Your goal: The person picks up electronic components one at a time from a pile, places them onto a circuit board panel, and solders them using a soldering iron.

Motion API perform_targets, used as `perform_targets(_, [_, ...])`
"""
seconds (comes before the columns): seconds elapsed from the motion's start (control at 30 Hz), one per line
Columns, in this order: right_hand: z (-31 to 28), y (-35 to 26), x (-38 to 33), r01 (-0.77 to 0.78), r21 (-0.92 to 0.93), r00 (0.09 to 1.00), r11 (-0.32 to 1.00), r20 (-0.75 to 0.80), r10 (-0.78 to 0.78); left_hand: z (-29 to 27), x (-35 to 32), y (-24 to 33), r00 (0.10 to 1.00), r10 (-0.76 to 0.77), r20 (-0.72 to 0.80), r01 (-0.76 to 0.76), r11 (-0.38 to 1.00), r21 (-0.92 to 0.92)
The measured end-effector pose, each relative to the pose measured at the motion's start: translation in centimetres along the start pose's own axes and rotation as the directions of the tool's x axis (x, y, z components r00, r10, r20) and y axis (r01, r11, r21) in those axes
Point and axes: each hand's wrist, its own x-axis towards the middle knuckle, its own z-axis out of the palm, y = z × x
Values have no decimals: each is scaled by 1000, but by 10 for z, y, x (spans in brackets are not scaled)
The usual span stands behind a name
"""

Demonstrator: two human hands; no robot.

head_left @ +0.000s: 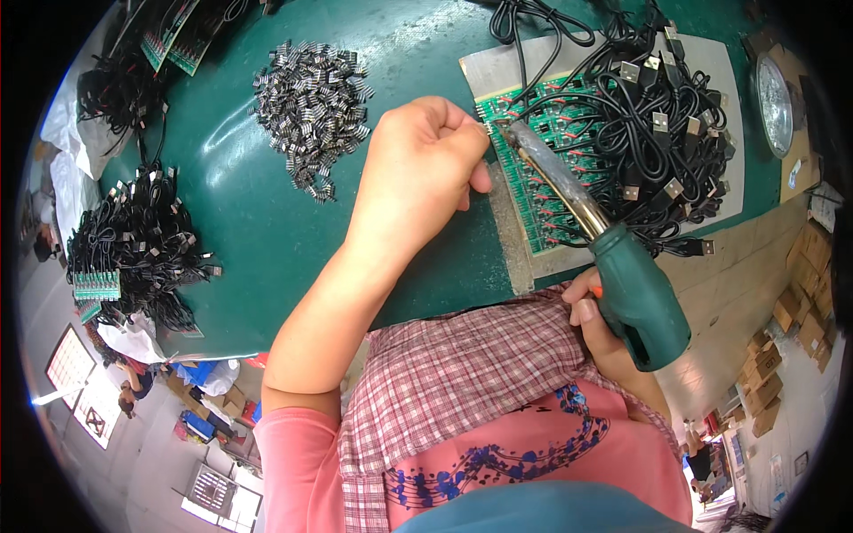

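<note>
Closed in a pinch, my left hand is at the left edge of a green circuit board panel; whatever its fingertips hold is hidden. My right hand grips a soldering iron with a dark green handle. The iron's metal barrel points up and left across the panel, its tip close to my left fingertips. Rows of small boards with red and black wires make up the panel. Coiled black USB cables run from it and lie heaped on its right. A grey sheet lies beneath panel and cables.
Small black-and-silver connectors are piled on the green tabletop. More black cables with boards lie at the left edge. A round metal dish sits far right. Cardboard boxes stand on the floor beyond.
</note>
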Motion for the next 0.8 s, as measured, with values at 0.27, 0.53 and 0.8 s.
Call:
perform_targets(0.27, [-4, -3, 3, 14, -60, 999, 998, 45, -11, -1, 1, 2, 1000, -22, 1, 22, 1000, -22])
perform_targets(0.53, [-1, 3, 2, 53, -104, 998, 993, -10, -54, 0, 1, 2, 1000, -9, 2, 9, 1000, -19])
perform_targets(0.8, [-2, 5, 0, 13, -161, 1000, 987, -1, -13, 1, 1, 0, 1000, 3, -7, -3, 1000, 16])
